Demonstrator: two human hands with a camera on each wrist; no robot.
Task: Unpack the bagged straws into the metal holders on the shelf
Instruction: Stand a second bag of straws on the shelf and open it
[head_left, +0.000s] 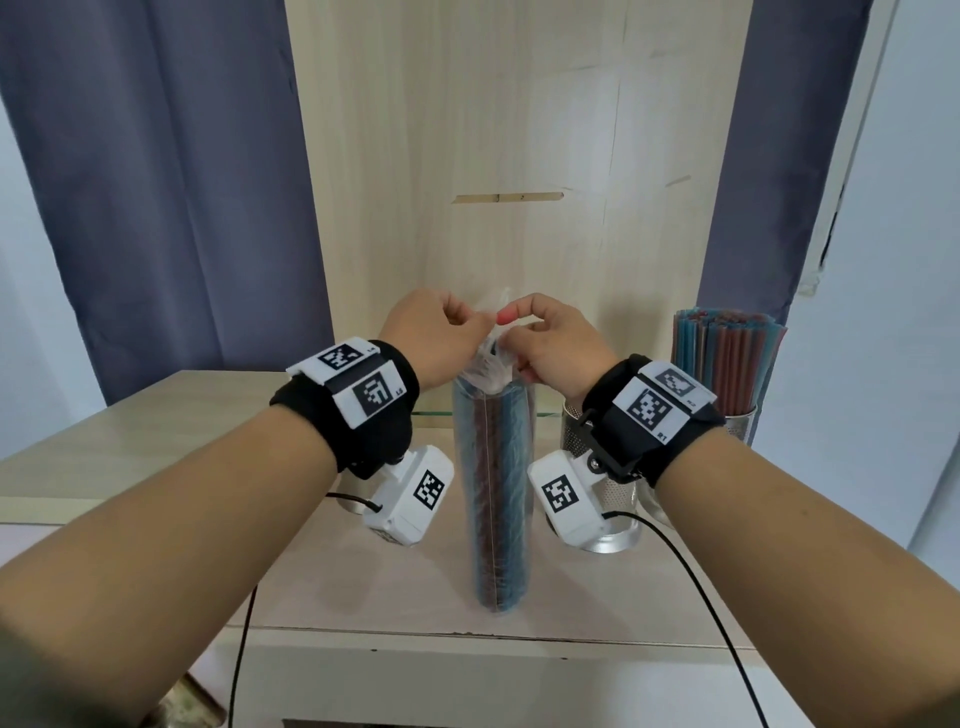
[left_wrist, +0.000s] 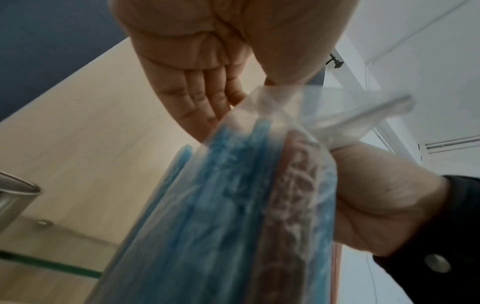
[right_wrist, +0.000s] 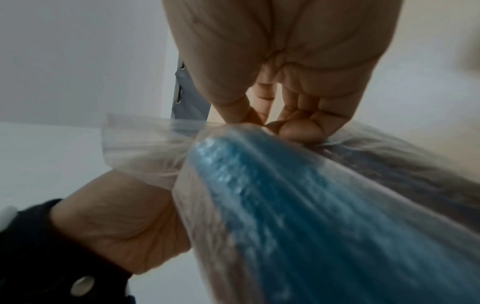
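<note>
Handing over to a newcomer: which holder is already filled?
On the pale wood shelf, look right of the upright straw bag. Behind the nearer perforated holder stands the filled holder, the only one packed with blue and red straws.

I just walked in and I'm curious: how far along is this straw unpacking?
Done: the far right holder already stands full of straws. In hand: the left hand and right hand both pinch the gathered top of the bag, which stands upright on the shelf, apparently still closed. Left: opening it and moving its straws into a holder, perhaps the perforated one behind the right wrist.
</note>
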